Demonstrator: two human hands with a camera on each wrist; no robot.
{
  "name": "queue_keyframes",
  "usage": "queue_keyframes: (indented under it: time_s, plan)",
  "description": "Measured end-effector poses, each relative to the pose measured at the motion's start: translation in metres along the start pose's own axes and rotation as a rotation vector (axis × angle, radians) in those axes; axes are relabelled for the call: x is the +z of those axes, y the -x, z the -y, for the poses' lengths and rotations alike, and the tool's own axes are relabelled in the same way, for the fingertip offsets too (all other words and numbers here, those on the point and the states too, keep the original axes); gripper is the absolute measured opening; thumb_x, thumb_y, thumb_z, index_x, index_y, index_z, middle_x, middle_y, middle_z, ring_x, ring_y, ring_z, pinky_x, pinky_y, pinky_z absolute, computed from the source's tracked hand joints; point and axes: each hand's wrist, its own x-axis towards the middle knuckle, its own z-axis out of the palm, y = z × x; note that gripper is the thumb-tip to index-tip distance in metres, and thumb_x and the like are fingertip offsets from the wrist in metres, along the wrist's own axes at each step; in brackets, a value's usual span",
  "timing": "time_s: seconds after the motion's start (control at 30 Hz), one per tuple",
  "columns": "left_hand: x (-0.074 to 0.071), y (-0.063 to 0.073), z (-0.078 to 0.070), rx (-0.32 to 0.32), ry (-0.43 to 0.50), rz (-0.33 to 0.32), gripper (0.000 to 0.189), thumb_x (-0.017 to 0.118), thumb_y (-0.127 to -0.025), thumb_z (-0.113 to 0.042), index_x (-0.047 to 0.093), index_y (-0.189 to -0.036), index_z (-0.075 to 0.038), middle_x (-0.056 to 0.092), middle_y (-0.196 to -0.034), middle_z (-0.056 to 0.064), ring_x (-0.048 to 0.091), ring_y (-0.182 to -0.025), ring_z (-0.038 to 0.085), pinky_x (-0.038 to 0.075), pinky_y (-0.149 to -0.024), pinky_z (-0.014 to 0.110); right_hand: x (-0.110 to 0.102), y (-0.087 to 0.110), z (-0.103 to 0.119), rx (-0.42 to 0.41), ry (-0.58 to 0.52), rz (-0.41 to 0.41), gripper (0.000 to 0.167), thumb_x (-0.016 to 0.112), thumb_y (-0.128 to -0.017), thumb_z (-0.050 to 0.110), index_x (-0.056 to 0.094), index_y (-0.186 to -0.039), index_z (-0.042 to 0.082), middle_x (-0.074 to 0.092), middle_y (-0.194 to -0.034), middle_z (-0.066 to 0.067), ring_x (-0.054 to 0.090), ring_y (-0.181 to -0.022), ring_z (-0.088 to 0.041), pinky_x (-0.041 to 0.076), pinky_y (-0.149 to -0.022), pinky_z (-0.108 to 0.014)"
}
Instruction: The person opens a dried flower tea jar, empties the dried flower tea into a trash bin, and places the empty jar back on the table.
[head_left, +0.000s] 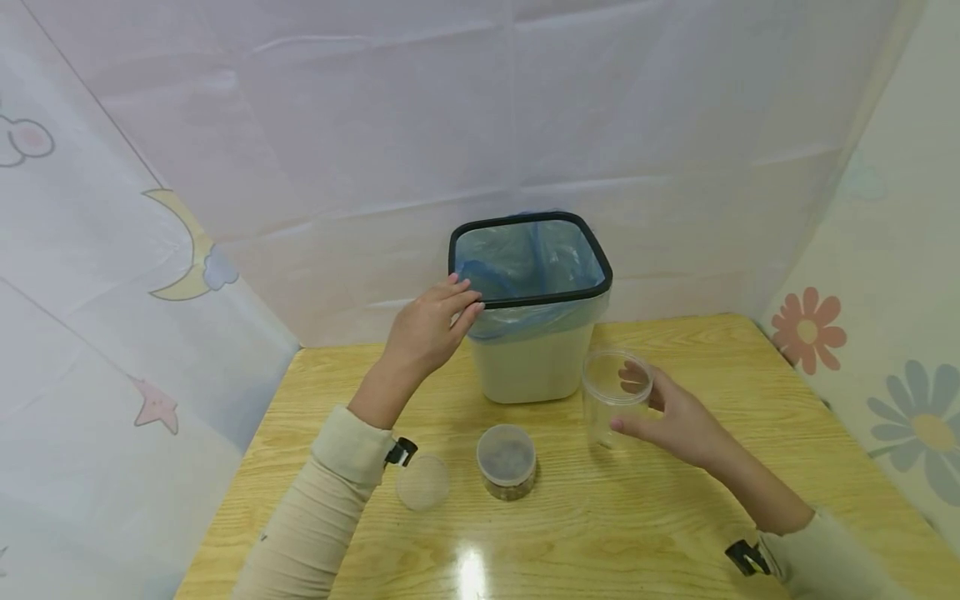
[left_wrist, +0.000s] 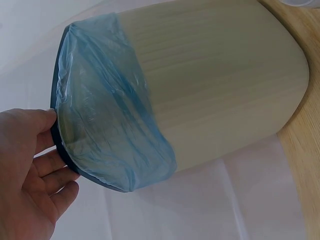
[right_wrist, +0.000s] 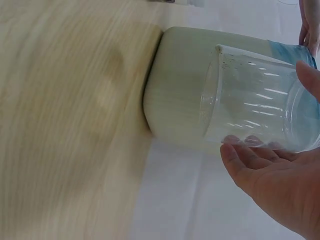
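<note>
A cream trash bin stands at the table's back, its black rim clamping a blue plastic liner folded over the outside. At the rim's near left corner, my left hand grips it between thumb and fingers. My right hand holds a clear plastic jar from the right side, in front of the bin. The jar looks empty and lidless, and stands upright in the head view. In the right wrist view, the fingers curl along the jar's wall with the thumb opposite.
A small round container with a frosted lid and dark contents stands on the wooden table in front of the bin. To its left lies a translucent round lid. Printed cloth walls enclose the table's back and sides.
</note>
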Motion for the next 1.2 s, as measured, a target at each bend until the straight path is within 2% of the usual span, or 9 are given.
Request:
queue_keyframes:
  time_s: [0.33,0.73,1.2]
  plan:
    - [0.002,0.000,0.001,-0.010,0.000,0.001,0.041,0.049,-0.107,-0.040,0.065,-0.139,-0.017,0.053,-0.151,0.004,0.038,-0.147,0.018,0.041,-0.114,0.044,0.008,0.008,-0.010,-0.012,-0.019,0.041,0.084,0.079,-0.090,0.029,0.034,-0.153,-0.002,0.047,-0.147,-0.029,0.047,-0.130,-0.056,0.045,-0.100,-0.068]
    - [0.007,-0.003,0.001,0.006,0.015,-0.013,0.041,0.051,-0.107,-0.038,0.065,-0.139,-0.016,0.052,-0.150,0.005,0.039,-0.146,0.019,0.040,-0.115,0.044,0.017,0.010,-0.026,-0.025,0.014,0.098,0.087,0.080,-0.089,0.032,0.031,-0.152,-0.004,0.045,-0.147,-0.029,0.045,-0.134,-0.053,0.039,-0.105,-0.068]
    - [0.008,-0.005,0.001,0.017,0.030,-0.042,0.040,0.052,-0.107,-0.037,0.065,-0.138,-0.015,0.053,-0.149,0.006,0.041,-0.145,0.020,0.042,-0.113,0.044,0.016,0.011,-0.032,0.006,0.055,0.105,0.094,0.083,-0.085,0.037,0.030,-0.150,-0.005,0.045,-0.147,-0.030,0.045,-0.133,-0.054,0.040,-0.104,-0.068]
